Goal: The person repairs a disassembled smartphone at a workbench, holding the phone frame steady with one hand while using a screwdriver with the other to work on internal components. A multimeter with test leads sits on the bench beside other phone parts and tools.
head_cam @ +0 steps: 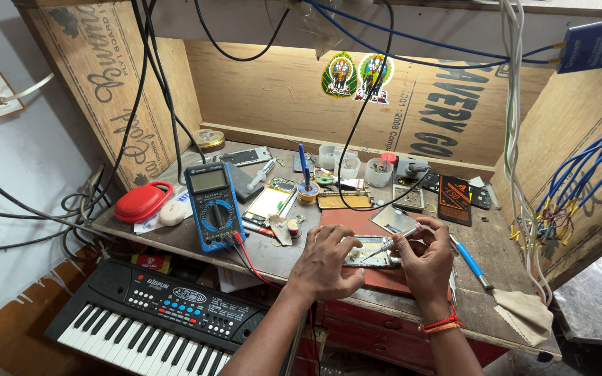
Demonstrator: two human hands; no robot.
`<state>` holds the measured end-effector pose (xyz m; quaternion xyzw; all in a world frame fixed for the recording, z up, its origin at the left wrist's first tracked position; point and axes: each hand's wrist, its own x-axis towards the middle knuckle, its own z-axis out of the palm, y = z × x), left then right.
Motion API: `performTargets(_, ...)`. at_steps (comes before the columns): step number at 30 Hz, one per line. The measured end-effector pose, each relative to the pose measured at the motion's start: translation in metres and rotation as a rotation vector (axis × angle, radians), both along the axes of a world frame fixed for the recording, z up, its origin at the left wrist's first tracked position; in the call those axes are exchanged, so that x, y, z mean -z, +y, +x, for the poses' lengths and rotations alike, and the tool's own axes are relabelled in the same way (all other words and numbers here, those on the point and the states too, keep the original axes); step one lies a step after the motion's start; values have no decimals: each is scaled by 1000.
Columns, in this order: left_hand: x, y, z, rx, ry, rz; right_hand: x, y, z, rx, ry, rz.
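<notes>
An opened phone frame (369, 252) lies on a reddish-brown mat (346, 221) at the bench's front edge. My left hand (327, 263) presses down on the frame's left end and holds it. My right hand (426, 261) grips a small silver screwdriver (393, 244), whose tip points down-left onto the frame. A red thread band circles my right wrist.
A blue multimeter (213, 205) with red and black leads stands left of my hands. A red case (142, 202), phone parts, small white cups (378, 172) and a blue pen (469, 261) litter the wooden bench (196, 240). An electronic keyboard (155, 320) sits below. Cables hang overhead.
</notes>
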<state>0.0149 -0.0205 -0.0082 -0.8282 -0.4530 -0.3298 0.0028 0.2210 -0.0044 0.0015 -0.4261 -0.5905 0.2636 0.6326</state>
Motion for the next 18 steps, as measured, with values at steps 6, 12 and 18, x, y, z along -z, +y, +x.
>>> performTargets(6, -3, -3, -2, 16, -11, -2, -1, -2, -2, 6, 24, -5)
performTargets(12, -4, -2, -2, 9, 4, -48, 0, -2, -2, -5, 36, 15)
performTargets(18, -3, 0, -2, 12, 5, -42, 1, 0, -2, 9, 40, -5)
